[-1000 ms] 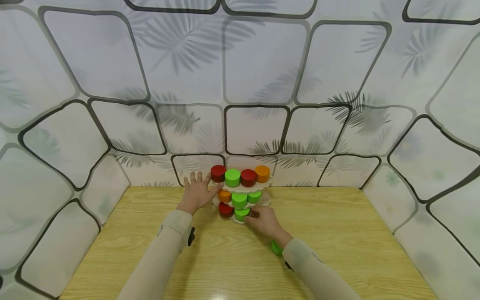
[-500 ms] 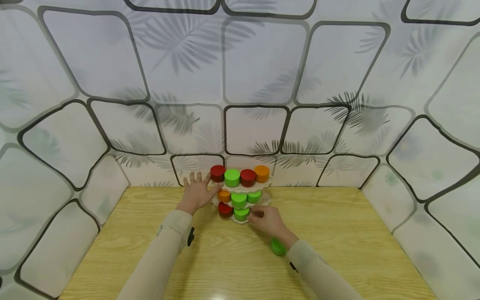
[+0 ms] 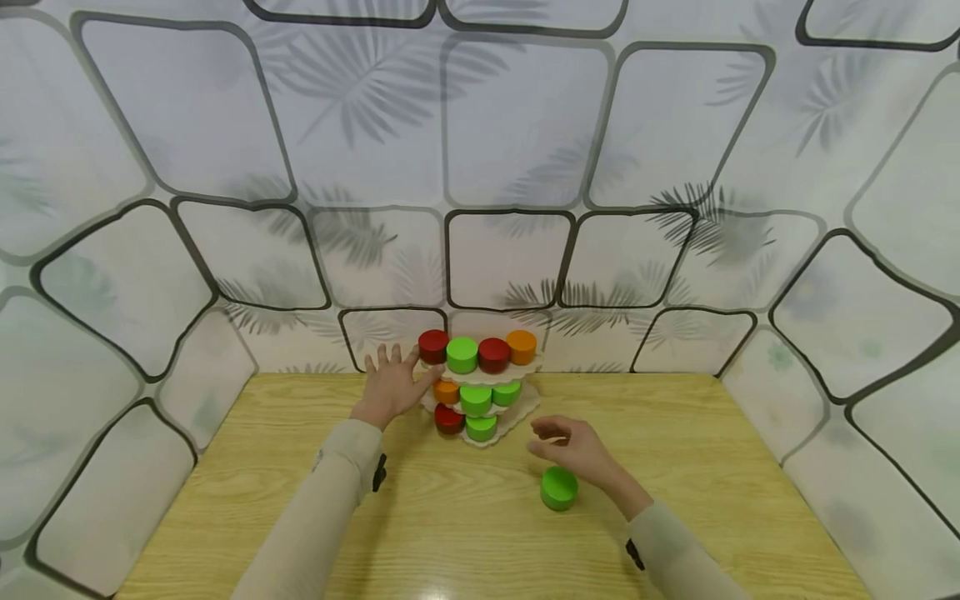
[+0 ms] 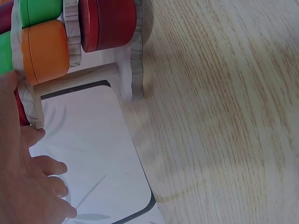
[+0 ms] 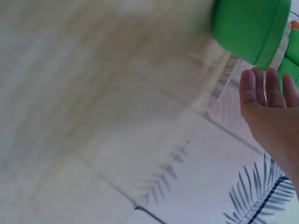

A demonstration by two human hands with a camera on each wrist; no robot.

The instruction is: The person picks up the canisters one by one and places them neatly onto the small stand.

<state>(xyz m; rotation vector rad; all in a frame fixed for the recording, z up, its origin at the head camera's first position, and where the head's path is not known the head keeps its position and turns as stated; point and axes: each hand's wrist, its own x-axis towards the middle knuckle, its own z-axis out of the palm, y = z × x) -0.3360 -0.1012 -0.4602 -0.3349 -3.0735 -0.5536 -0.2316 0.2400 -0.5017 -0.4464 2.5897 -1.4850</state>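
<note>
A three-tier wooden stand (image 3: 507, 428) with wavy-edged shelves stands against the back wall. Round lidded boxes sit on it: red (image 3: 494, 356), green (image 3: 462, 355) and orange (image 3: 521, 347) on top, more on the lower shelves. My left hand (image 3: 392, 387) rests at the top shelf's left edge, fingers spread; the left wrist view shows its thumb side by the wooden rim. To the right of the stand, my right hand (image 3: 574, 450) hovers with loosely bent fingers and nothing in them. Just below it, one green round box (image 3: 559, 488) lies on the table.
The light wood table (image 3: 442, 533) runs back to a patterned fabric wall (image 3: 510, 258), which also encloses both sides. In the left wrist view, an orange box (image 4: 46, 51) and a red box (image 4: 110, 25) sit close to their shelf edges.
My right hand has drawn away from the bottom shelf, moving right, and its fingers have loosened. The green box on the table has come into full view. The left hand stays put.
</note>
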